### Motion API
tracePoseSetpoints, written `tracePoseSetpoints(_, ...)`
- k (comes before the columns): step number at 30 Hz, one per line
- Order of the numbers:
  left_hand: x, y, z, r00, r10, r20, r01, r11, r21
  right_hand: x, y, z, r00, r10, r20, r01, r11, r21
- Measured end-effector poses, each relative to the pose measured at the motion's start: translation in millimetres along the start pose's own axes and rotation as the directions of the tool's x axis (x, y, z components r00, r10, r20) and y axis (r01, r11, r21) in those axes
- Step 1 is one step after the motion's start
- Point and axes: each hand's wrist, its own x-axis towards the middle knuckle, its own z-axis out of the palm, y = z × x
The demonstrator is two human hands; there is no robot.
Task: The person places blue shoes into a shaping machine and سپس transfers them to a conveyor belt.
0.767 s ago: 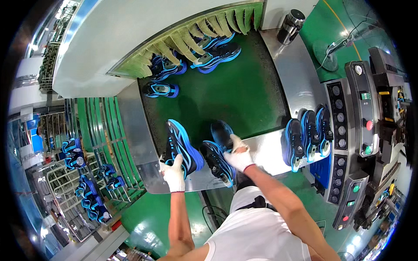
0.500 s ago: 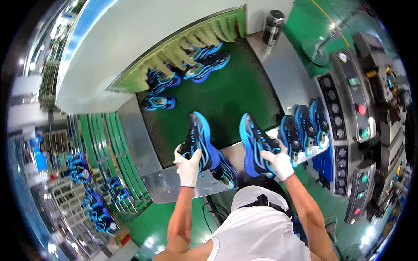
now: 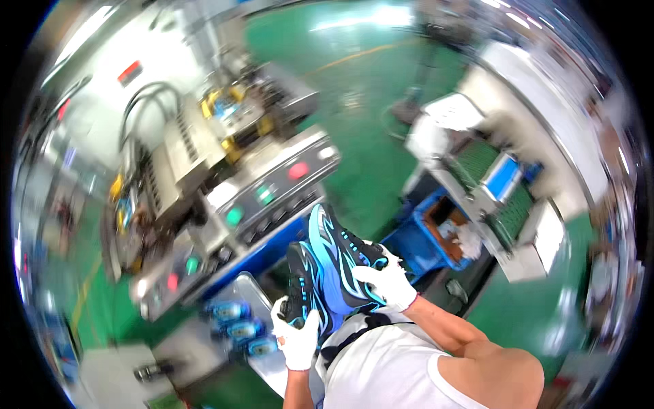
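Observation:
Both my hands wear white gloves and each holds a blue and black sports shoe close to my chest. My left hand (image 3: 298,335) grips the darker shoe (image 3: 298,290) by its heel end. My right hand (image 3: 386,281) is closed around the bright blue shoe (image 3: 335,260), which stands nearly upright with its sole toward the machine. The two shoes touch side by side. The picture is blurred by movement.
A grey machine panel (image 3: 262,194) with green and red round buttons runs across the left. Several more blue shoes (image 3: 235,328) lie on a metal ledge at lower left. A blue crate (image 3: 436,235) sits on the green floor at right, beside a white bench (image 3: 538,235).
I have turned away from the green conveyor belt, which is out of view. Both shoes came off the belt edge and are now held up at my chest facing the button panel.

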Motion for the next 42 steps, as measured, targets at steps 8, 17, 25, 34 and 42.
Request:
tracePoseSetpoints(8,45.1,160.3,264.6,0.691,0.367,0.623,-0.498,0.866,0.042,-53.4,-83.3,-223.9,0.434,-0.400,-0.807,0.348,0.901,-0.259)
tracePoseSetpoints(17,58.3,239.3,617.7,0.251,0.558,0.791,-0.881,0.471,-0.052,4.2,-165.4,-438.0,0.188,-0.477,-0.859,-0.290,0.808,-0.512)
tracePoseSetpoints(25,91.3,198.0,615.8,0.200,0.668,0.717,-0.815,0.520,-0.257,91.8,-185.7,-460.1,0.101,-0.862,-0.497,-0.329,0.443,-0.834)
tracePoseSetpoints(34,136.9,-89.4,111.9,0.992,-0.059,0.107,-0.021,0.779,0.626,207.4,28.5,-183.2,0.943,0.207,0.259,-0.091,0.913,-0.398)
tracePoseSetpoints(42,-187.8,-231.7,-273.6,0.113,-0.122,-0.986,0.900,0.433,0.049,222.3,80.9,-15.8,0.769,0.287,0.571,0.347,0.562,-0.751)
